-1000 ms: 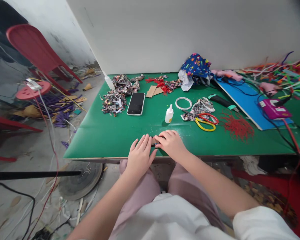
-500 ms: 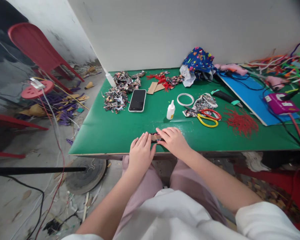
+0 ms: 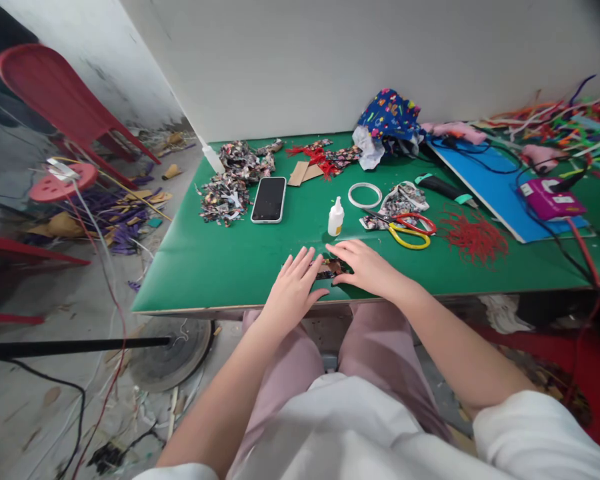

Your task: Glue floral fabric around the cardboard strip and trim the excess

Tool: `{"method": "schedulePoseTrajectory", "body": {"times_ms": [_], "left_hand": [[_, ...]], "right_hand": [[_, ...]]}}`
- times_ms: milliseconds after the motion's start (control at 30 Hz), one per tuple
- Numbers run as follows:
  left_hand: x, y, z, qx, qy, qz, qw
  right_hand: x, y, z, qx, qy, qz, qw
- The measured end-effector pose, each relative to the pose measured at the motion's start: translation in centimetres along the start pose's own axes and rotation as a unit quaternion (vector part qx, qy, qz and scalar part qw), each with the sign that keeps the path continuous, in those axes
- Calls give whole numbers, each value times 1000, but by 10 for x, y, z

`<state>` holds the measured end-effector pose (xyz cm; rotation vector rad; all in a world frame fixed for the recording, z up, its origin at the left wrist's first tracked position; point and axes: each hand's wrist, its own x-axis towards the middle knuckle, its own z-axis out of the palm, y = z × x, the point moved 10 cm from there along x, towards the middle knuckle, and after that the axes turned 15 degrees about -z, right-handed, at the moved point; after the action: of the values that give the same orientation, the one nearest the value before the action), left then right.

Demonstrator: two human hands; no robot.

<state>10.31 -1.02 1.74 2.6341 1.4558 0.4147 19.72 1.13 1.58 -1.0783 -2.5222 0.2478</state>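
A short strip of dark flower-patterned fabric with brown cardboard showing on it (image 3: 329, 269) lies near the front edge of the green table. My left hand (image 3: 295, 283) is laid flat over its left end, fingers stretched and thumb apart. At its right end is my right hand (image 3: 365, 268), with thumb and fingers spread to either side of the strip. Whether those fingertips touch the fabric I cannot tell. Just beyond the hands stands a white glue bottle (image 3: 335, 219). Scissors with red and yellow handles (image 3: 411, 230) rest to the right, partly on patterned fabric scraps (image 3: 405, 200).
A phone (image 3: 269, 200), fabric scraps (image 3: 225, 200) and cardboard pieces (image 3: 300, 174) lie at the left and back. Rightward are a white ring (image 3: 365, 195), a cutter (image 3: 445, 189), red threads (image 3: 475, 237), a blue board (image 3: 485, 183) and a purple box with cables (image 3: 553, 199).
My right hand has shifted right, its thumb and fingers now wider apart. The fingers of my left hand have spread and its thumb points further right. The view has shifted slightly.
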Motion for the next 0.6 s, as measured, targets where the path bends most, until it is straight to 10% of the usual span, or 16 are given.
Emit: {"method": "schedulePoseTrajectory", "body": {"times_ms": [600], "left_hand": [[20,0,23,31,-44,32,998]], "right_hand": [[0,-9,5,-114,11,-8,993]]}}
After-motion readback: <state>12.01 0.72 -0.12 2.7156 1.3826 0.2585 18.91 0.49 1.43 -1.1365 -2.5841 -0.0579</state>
